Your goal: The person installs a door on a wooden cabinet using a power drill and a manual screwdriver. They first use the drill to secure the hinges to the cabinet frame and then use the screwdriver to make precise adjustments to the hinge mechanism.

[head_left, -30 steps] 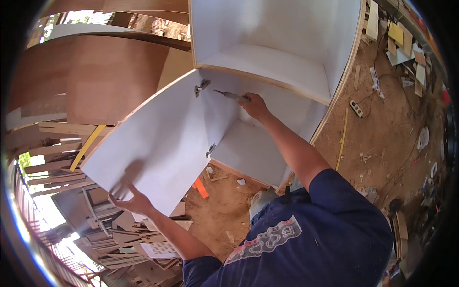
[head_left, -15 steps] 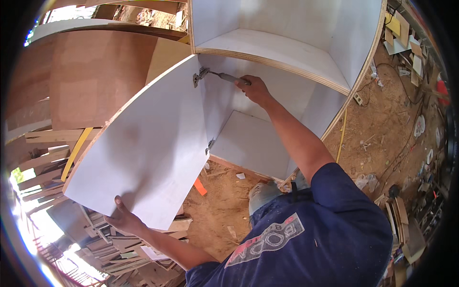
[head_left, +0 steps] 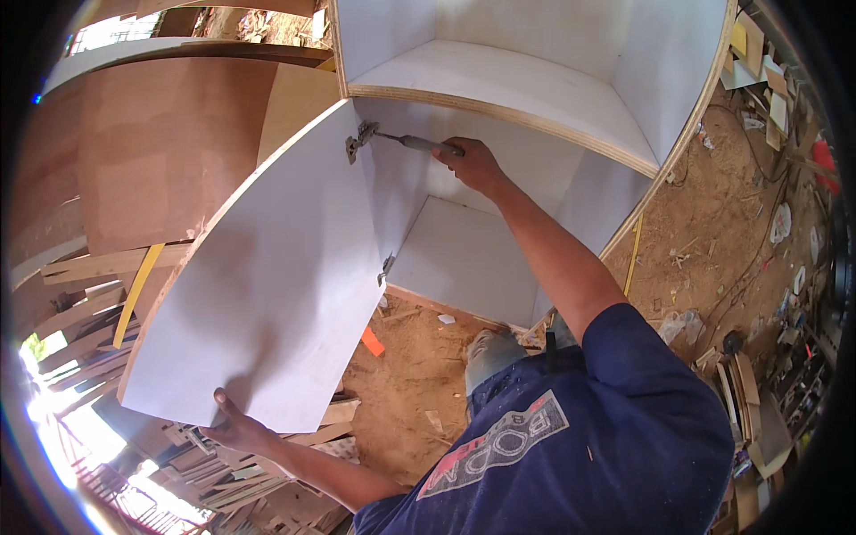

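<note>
A white cabinet door with a raw wood edge hangs swung out from a white-lined plywood cabinet. My left hand grips the door's lower edge, thumb on the inner face and fingers hidden behind it. In my right hand is a grey-handled screwdriver, its shaft reaching to the upper metal hinge. Whether the tip sits in a screw cannot be made out. The lower hinge joins door and cabinet side near the cabinet's floor.
Brown plywood panels stand at the left, above stacked wood offcuts. An orange strip lies on the dirt floor. At the right are a cable, plastic scraps and more board pieces.
The view has shifted slightly, and the door and cabinet appear a little farther left. Both hands keep their holds; the screwdriver stays at the upper hinge.
</note>
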Demonstrator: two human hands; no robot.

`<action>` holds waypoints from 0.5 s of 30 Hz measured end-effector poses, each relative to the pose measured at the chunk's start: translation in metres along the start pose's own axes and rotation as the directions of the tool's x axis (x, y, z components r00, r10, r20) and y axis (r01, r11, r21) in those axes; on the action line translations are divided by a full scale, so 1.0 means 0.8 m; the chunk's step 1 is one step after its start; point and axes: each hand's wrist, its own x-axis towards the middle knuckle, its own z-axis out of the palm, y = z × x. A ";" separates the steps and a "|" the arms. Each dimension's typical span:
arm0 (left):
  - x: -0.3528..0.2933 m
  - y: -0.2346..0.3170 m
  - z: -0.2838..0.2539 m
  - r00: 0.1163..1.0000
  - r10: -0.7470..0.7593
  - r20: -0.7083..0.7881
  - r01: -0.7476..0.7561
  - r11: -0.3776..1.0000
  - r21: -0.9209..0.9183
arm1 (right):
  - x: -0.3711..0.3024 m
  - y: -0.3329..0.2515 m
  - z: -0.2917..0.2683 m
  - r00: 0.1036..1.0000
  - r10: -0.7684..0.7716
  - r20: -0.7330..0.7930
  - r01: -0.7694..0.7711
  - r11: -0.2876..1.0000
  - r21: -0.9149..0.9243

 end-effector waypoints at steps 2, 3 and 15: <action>-0.001 0.002 0.001 1.000 0.006 0.001 -0.006 1.000 0.001 | 0.003 0.002 0.000 1.000 -0.005 0.003 0.005 1.000 0.005; -0.002 0.007 0.001 1.000 0.002 0.004 -0.002 1.000 0.005 | 0.004 0.003 0.001 1.000 -0.011 0.006 0.010 1.000 0.009; -0.003 0.003 0.001 0.999 0.003 0.033 -0.002 1.000 -0.017 | 0.010 0.011 0.001 1.000 0.018 -0.004 -0.018 1.000 0.005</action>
